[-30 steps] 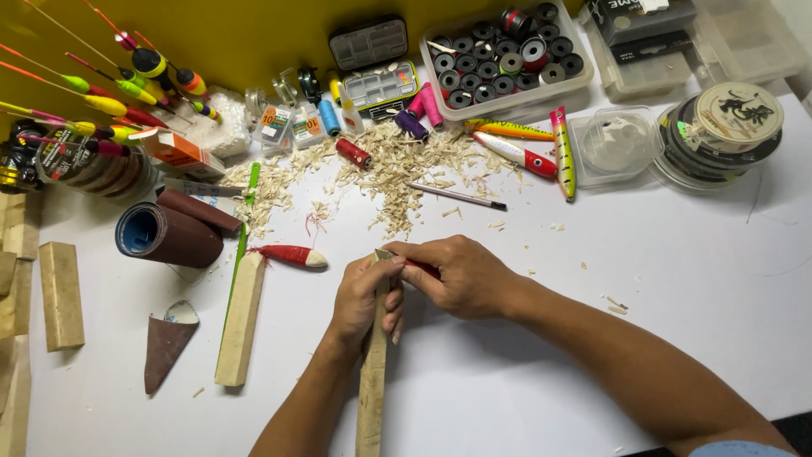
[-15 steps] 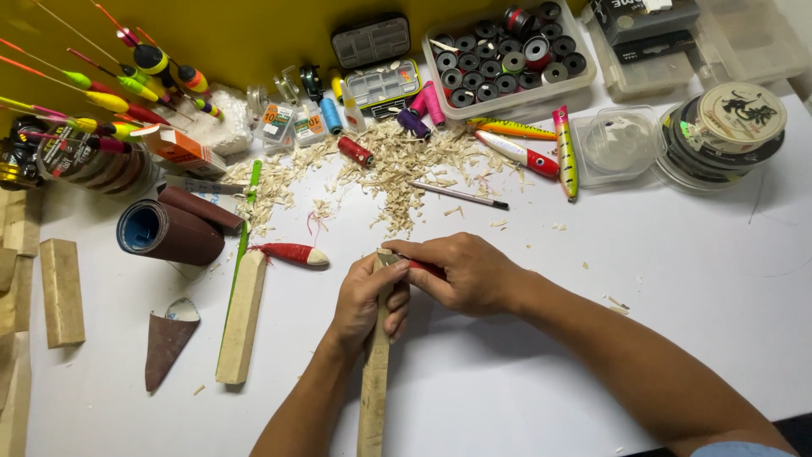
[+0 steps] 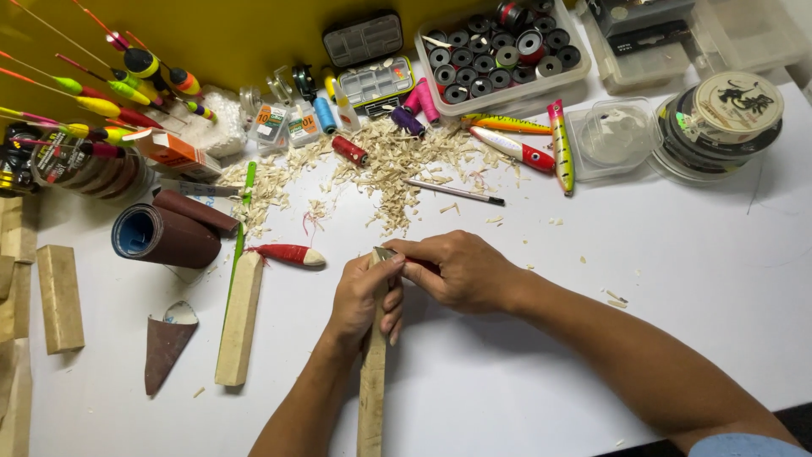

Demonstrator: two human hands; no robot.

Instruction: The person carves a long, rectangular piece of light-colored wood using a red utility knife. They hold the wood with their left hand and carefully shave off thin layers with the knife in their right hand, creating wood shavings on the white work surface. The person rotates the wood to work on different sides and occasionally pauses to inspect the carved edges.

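Over the white bench (image 3: 660, 254), I watched my left hand (image 3: 365, 292) stay clamped on the upright wooden stick (image 3: 372, 381) while my right hand (image 3: 461, 271), closed on a red-handled knife (image 3: 420, 265), barely shifted at its tip, carving evidently ongoing.

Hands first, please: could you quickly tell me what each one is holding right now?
Left hand: closed around the wooden stick.
Right hand: closed on a red-handled knife at the stick's top.

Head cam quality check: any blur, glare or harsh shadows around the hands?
Head view: sharp and evenly lit; soft shadows only under the left hand and right hand on the wooden stick; no glare on the white table; slight wide-angle bend at edges.
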